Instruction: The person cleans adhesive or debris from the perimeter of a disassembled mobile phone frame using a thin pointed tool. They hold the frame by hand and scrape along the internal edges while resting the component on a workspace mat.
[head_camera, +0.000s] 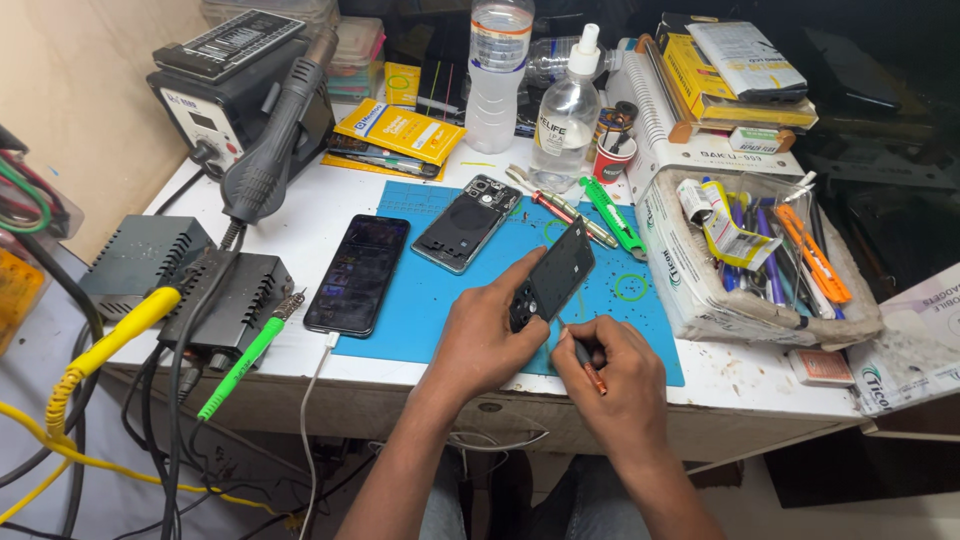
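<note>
Left hand (490, 335) fingers clamped on a black phone back cover (553, 275), held tilted above the blue mat (440, 290). Right hand (612, 375) fingers pinched round a small orange-handled tool (590, 368), tip at the cover's lower edge. On the worktop (300, 215) — opened phone (466, 222) and a dark phone (358, 273) on a cable, just left.

Yellow flat packages (400, 127) behind mat; dark phone screen (358, 272) left; white-labelled clear bottle (566, 112) at back.
</note>
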